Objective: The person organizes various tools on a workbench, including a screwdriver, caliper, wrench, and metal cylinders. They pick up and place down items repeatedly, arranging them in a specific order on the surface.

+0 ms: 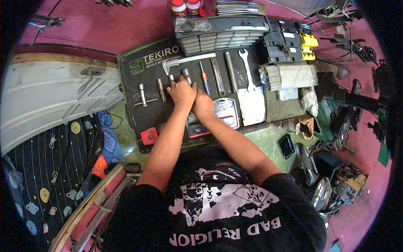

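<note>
My left hand rests on the black tool mat, its fingers curled over a short metal socket, with a second socket beside it. Pressed against my left wrist, my right hand lies over a blister pack; its fingers are hidden. A red-handled screwdriver lies just right of my hands. To their left lie a drill-like bit and a T-handle socket tool. Above them a caliper lies across the mat.
Flat wrenches and an open-end spanner lie at the right, by a white bag. Behind are a grey drawer organiser, a black-and-yellow case and red-capped bottles. A white panel is on the left.
</note>
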`<state>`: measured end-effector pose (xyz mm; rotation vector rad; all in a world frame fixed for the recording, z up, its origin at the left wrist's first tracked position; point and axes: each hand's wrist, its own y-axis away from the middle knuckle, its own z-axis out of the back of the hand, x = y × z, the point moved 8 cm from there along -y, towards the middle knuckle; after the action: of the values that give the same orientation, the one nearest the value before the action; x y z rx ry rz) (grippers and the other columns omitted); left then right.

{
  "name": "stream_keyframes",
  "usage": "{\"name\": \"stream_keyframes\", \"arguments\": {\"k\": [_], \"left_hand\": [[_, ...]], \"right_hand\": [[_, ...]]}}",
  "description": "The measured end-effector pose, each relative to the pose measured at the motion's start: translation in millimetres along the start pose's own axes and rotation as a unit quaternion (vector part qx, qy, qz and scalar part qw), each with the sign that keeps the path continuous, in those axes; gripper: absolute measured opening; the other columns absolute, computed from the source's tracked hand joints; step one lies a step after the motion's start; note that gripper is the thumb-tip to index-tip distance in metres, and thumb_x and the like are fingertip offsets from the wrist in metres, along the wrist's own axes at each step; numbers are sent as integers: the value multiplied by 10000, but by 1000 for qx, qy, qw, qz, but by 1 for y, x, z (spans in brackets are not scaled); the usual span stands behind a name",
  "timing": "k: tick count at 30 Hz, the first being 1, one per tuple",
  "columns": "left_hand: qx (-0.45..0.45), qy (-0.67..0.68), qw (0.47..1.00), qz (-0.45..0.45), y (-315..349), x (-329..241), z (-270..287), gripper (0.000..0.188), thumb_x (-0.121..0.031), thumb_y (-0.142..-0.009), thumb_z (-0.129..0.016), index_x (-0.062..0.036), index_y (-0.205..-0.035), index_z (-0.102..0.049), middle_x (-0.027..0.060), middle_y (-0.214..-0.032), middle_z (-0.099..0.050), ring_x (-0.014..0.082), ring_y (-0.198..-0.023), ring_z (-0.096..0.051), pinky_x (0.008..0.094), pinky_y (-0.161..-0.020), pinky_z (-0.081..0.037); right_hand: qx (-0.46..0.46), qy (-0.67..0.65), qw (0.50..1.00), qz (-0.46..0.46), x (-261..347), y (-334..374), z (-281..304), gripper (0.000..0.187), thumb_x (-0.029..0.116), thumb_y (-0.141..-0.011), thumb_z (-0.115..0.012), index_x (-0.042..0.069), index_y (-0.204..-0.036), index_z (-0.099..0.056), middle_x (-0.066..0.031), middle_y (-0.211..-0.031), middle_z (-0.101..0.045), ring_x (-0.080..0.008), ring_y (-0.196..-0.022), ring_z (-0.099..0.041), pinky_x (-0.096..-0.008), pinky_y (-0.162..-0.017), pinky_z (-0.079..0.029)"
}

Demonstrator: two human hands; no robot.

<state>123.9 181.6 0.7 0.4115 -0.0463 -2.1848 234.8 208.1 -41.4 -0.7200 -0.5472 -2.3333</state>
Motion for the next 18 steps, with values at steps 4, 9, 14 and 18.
{"name": "stream_keyframes", "arguments": {"k": [4,9,14,18], "left_hand": [[-5,5,1000,-2,1,-4,3,465,-365,-821,-785,15,-1072,-689,207,-937,-755,395,-1083,-649,548,-932,-410],[-11,4,1000,-22,1,-3,1,468,-362,-811,-787,18,-1065,-686,200,-900,-751,390,-1053,-643,545,-920,-407],[-18,8,999,-35,1,-4,0,466,-354,-806,-784,21,-1064,-686,200,-876,-745,387,-1034,-636,538,-909,-409],[-17,14,999,-44,1,-4,-1,472,-352,-809,-782,23,-1080,-689,200,-872,-742,385,-1032,-632,533,-905,-412]], "right_hand": [[-9,-4,1000,5,-2,-1,-1,265,46,-868,-646,-47,-1112,-604,-272,-1022,-716,-412,-894,-738,-488,-775,-610],[5,-11,1000,9,1,1,-1,371,41,-857,-654,-69,-1203,-579,-286,-1060,-704,-427,-918,-727,-494,-805,-603],[-12,-29,999,22,4,2,3,450,42,-852,-652,-79,-1274,-552,-292,-1068,-698,-433,-942,-716,-495,-834,-594],[-21,-31,999,13,2,2,2,428,68,-844,-669,-82,-1229,-561,-279,-1044,-693,-437,-933,-709,-486,-815,-592]]}}
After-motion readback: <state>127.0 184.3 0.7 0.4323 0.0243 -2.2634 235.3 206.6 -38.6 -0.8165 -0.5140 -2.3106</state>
